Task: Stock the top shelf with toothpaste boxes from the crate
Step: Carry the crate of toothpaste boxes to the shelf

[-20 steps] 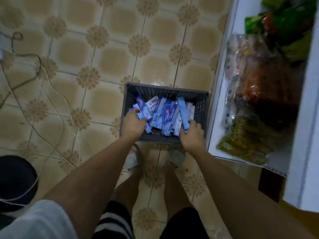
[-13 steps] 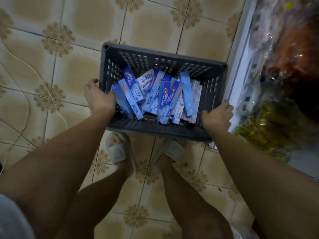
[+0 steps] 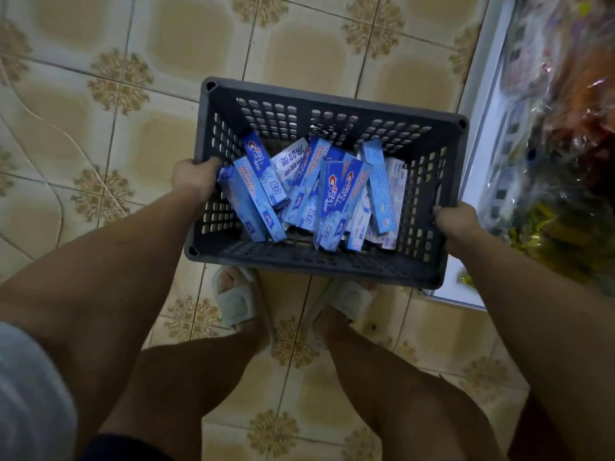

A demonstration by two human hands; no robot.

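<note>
Head view: the left hand [image 3: 194, 176] is being curled over the left rim of a dark grey perforated crate [image 3: 332, 264], fingers hooked inside the wall, while the right hand [image 3: 456, 221] is being closed around the right rim near the crate's near corner. Both hands are clamped on the crate, well apart, one on each short side, and the crate is being held above the floor, over the feet. The crate's long axis is running left to right across the view, tilted slightly so the right end sits lower in the picture.

Toothpaste boxes [image 3: 312, 194] are being carried loose in the bottom of the crate, in a jumbled, overlapping pile. Most of the blue and white boxes are lying with their long axes running roughly from the far wall toward the near wall, fanned at slight angles to one another; a few on the left are leaning diagonally, far ends pointing up-left.

Pale slippers [image 3: 238, 299] are being worn on the tiled floor [image 3: 100, 128] just below the crate. A white shelf [image 3: 479, 144] with blurred, wrapped packets [image 3: 565, 161] is standing just to the right of the crate.
</note>
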